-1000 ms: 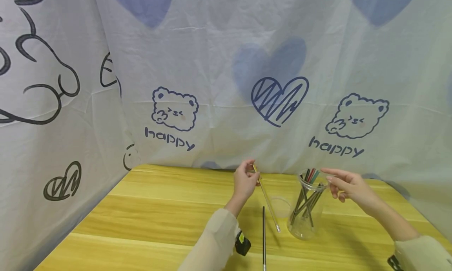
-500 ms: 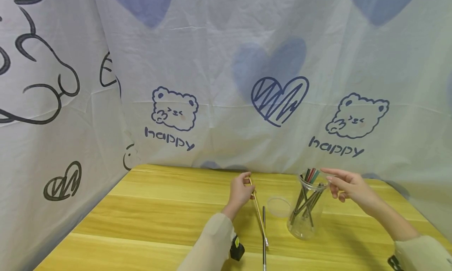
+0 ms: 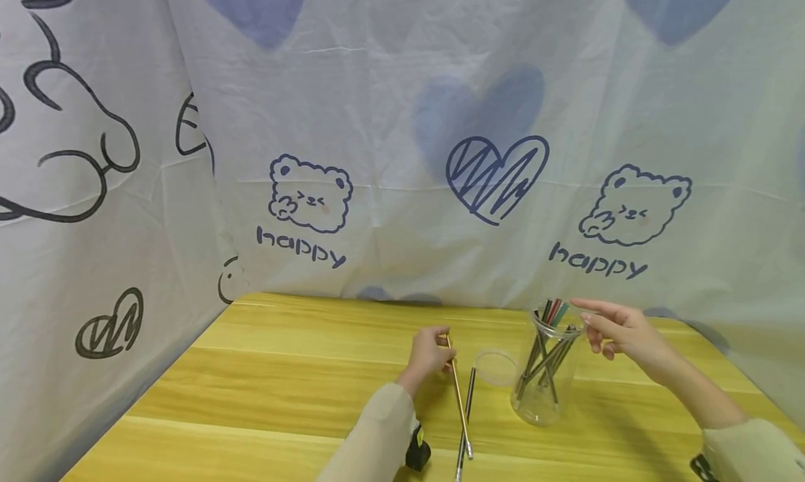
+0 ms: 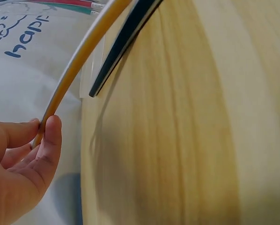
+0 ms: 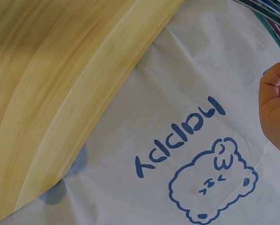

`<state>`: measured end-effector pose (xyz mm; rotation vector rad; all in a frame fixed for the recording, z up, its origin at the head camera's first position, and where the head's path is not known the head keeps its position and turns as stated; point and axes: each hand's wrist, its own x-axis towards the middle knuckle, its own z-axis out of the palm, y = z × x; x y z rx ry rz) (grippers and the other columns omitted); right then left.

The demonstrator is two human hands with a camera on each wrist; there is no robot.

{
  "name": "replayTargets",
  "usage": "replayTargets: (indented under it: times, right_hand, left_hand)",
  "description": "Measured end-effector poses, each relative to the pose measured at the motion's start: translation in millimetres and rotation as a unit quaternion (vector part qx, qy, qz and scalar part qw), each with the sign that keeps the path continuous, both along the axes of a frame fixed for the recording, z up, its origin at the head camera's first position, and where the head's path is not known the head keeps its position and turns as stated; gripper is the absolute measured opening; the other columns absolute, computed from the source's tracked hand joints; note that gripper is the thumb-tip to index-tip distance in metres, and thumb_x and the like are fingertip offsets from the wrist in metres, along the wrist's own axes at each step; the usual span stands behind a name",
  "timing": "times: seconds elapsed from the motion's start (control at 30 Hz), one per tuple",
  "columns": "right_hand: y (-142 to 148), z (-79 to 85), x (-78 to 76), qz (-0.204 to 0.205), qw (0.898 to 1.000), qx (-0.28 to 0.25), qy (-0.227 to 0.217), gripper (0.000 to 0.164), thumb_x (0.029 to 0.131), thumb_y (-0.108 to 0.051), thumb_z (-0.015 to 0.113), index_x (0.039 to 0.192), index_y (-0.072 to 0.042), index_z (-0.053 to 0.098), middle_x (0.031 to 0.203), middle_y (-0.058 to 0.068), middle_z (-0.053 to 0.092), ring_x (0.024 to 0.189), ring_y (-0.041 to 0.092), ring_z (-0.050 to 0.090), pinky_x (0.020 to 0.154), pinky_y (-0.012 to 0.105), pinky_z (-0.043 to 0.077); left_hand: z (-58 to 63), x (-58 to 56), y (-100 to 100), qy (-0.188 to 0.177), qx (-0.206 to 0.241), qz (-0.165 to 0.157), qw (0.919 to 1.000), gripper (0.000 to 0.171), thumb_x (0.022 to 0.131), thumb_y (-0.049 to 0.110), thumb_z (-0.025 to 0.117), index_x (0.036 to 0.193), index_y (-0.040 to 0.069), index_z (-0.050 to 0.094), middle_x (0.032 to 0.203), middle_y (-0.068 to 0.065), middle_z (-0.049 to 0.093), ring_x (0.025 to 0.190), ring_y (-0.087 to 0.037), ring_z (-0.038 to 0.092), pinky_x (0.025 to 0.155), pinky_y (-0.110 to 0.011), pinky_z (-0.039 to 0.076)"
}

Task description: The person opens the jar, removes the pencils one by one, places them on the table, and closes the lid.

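My left hand point(image 3: 428, 356) pinches the upper end of a yellow pencil point(image 3: 458, 392) between thumb and fingers. The pencil slants down toward me, its eraser end by a dark pencil point(image 3: 470, 391) lying on the table; whether the two touch, I cannot tell. In the left wrist view the fingertips grip the yellow pencil point(image 4: 79, 61), and the dark pencil point(image 4: 123, 44) runs beside it. On the right stands a clear plastic cup point(image 3: 533, 413) with several pencils in it. My right hand point(image 3: 619, 333) holds its rim with thumb and forefinger; the right wrist view shows only part of it.
A round clear lid point(image 3: 497, 368) lies flat between the left hand and the cup. The yellow wooden table point(image 3: 270, 384) ends at a white printed cloth point(image 3: 402, 258) behind. Another cloth hangs along the left side.
My left hand has come down and nearer with the yellow pencil, whose eraser end moved left and toward me. The dark pencil has turned slightly on the table. The right hand stays on the cup.
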<state>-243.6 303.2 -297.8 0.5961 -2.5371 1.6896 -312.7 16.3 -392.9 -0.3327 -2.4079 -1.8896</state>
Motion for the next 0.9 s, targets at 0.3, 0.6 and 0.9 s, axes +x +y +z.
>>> replayTargets:
  times: [0.3,0.6,0.9]
  right_hand:
    - [0,0.0,-0.3,0.0,1.0,0.0,-0.001,0.026,0.095,-0.019,0.045,0.11,-0.039,0.052,0.07,0.008,0.052,0.059,0.013,0.05,0.046,0.023,0.044]
    - [0,-1.6,-0.1,0.001,1.0,-0.003,-0.004,0.026,0.095,-0.019,0.046,0.112,-0.036,0.053,0.07,0.006,0.053,0.059,0.014,0.051,0.046,0.024,0.045]
    - [-1,-1.8,-0.6,-0.002,1.0,-0.003,0.002,0.025,0.095,-0.02,0.045,0.11,-0.038,0.054,0.07,0.007,0.053,0.059,0.013,0.05,0.046,0.023,0.044]
  left_hand:
    - [-28.3,-31.3,5,0.008,-0.009,-0.017,0.9998,0.05,0.073,-0.013,0.061,0.121,-0.005,0.052,0.086,-0.014,0.061,0.053,-0.022,0.061,0.045,-0.028,0.051]
    - [-6.1,1.4,5,-0.024,-0.055,-0.051,0.9969,0.047,0.075,-0.015,0.059,0.12,-0.011,0.048,0.082,-0.018,0.062,0.052,-0.019,0.057,0.044,-0.03,0.051]
    - [0.3,3.4,8,-0.049,-0.067,-0.062,0.9946,0.046,0.074,-0.017,0.054,0.119,-0.014,0.048,0.078,-0.014,0.06,0.051,-0.017,0.055,0.046,-0.028,0.051]
